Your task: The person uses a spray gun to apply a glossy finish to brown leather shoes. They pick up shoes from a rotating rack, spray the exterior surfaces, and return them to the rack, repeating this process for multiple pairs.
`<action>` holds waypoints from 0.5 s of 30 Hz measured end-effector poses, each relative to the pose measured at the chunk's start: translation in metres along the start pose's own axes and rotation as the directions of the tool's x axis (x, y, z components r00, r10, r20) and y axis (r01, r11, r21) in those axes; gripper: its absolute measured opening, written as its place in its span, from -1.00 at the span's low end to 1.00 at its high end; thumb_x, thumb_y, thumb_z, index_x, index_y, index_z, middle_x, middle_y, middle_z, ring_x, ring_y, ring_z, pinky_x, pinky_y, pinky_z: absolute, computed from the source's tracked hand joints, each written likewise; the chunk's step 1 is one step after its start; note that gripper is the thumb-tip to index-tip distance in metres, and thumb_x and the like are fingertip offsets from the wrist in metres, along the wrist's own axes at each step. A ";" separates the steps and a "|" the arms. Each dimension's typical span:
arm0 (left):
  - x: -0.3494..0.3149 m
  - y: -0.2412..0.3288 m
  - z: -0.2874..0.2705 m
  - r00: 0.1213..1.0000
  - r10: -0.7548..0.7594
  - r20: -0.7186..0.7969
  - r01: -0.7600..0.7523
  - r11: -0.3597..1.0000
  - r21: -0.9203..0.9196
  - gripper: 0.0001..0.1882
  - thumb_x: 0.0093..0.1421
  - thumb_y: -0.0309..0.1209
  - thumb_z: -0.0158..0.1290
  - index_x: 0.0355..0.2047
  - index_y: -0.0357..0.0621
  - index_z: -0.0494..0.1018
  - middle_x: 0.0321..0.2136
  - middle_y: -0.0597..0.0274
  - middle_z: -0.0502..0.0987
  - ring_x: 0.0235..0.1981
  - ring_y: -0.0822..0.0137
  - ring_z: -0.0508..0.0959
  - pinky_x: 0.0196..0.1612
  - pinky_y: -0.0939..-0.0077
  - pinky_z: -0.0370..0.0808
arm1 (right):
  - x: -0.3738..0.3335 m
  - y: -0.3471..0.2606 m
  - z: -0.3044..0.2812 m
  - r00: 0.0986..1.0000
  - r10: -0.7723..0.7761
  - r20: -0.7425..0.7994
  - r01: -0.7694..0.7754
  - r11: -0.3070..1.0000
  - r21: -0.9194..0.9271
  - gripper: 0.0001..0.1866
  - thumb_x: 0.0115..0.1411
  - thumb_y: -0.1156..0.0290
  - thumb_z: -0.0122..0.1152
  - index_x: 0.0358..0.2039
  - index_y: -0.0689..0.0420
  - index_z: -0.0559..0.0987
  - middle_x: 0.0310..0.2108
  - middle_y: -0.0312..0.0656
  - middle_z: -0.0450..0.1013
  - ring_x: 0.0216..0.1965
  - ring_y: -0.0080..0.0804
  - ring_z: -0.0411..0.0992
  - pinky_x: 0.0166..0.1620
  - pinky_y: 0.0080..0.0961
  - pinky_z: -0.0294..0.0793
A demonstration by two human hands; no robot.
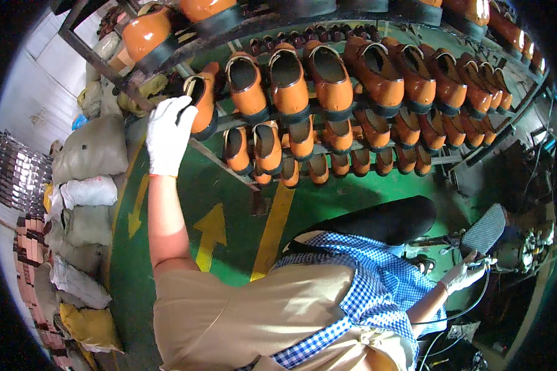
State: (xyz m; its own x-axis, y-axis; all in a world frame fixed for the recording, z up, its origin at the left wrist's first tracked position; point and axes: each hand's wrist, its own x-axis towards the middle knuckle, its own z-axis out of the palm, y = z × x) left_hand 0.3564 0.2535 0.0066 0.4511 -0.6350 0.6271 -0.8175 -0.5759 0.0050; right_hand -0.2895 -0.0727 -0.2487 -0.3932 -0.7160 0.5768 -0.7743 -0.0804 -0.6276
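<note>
Left hand (169, 137) is up at the rack (91, 54), overlapping the end shoe (203, 113) on its shelf; whether that grip is clenched, I can't tell. Right hand (462, 276) sits low by a machine (526, 253), grip equally unreadable, fingers blurring into small parts. Top-row shoes (147, 36) are cut off.

From here I count one gloved left hand (169, 139) and one gloved right hand (463, 276), one metal rack (99, 63), one checked apron (377, 287) and two yellow arrows (210, 229). Of brown shoes (289, 97), I get ten along the upper full row, about ten beneath, at least eight lowest; the cropped top row I can't tally.
</note>
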 end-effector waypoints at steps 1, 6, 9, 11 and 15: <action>-0.011 -0.001 0.009 1.000 -0.019 -0.018 0.020 0.999 0.029 -0.66 0.28 -0.27 0.24 0.01 -0.13 0.60 -0.03 0.03 0.60 0.02 -0.03 0.56 0.16 0.12 0.47 | 0.000 -0.004 0.000 1.000 -0.004 0.007 0.004 1.000 -0.022 -0.40 0.34 0.34 0.38 0.29 0.31 0.40 0.25 0.09 0.45 0.19 -0.16 0.47 0.25 -0.32 0.46; -0.033 0.006 0.047 0.965 -0.228 -0.126 0.218 0.972 -0.093 -0.47 0.24 -0.17 0.28 0.14 -0.10 0.44 0.07 -0.07 0.47 0.11 -0.11 0.47 0.20 0.04 0.43 | 0.002 0.002 0.008 0.999 0.030 0.026 -0.032 0.996 0.080 -0.46 0.32 0.33 0.41 0.20 0.34 0.47 0.20 0.07 0.48 0.18 -0.17 0.47 0.24 -0.30 0.46; -0.027 0.013 0.053 0.955 -0.272 -0.116 0.275 0.961 0.010 -0.45 0.22 -0.13 0.30 0.11 -0.11 0.44 0.06 -0.08 0.48 0.11 -0.12 0.48 0.20 0.03 0.43 | 0.001 0.009 0.011 0.999 -0.016 -0.037 0.020 0.993 0.113 -0.50 0.31 0.32 0.43 0.13 0.34 0.52 0.10 0.04 0.55 0.10 -0.21 0.51 0.19 -0.32 0.48; -0.024 0.012 0.047 0.959 -0.278 -0.065 0.282 0.957 0.069 -0.45 0.20 -0.12 0.31 0.10 -0.10 0.44 0.07 -0.08 0.48 0.10 -0.12 0.48 0.20 0.02 0.43 | -0.001 0.007 0.013 0.999 -0.001 -0.037 0.005 0.994 0.112 -0.50 0.31 0.31 0.43 0.12 0.34 0.52 0.07 0.03 0.56 0.07 -0.21 0.53 0.17 -0.33 0.49; -0.022 0.005 0.038 0.976 -0.126 -0.178 0.127 0.992 -0.001 -0.49 0.22 -0.19 0.30 0.15 0.01 0.50 0.02 0.01 0.52 0.04 -0.08 0.51 0.14 0.05 0.46 | -0.002 0.008 0.011 0.998 -0.037 -0.047 0.038 0.999 0.009 -0.49 0.30 0.28 0.44 0.12 0.33 0.52 0.06 0.04 0.57 0.04 -0.20 0.55 0.15 -0.33 0.52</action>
State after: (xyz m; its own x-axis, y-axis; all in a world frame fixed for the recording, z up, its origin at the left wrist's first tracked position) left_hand 0.3559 0.2450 -0.0363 0.4792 -0.4556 0.7502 -0.7537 -0.6516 0.0857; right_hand -0.2896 -0.0794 -0.2610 -0.3870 -0.6792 0.6236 -0.7840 -0.1136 -0.6102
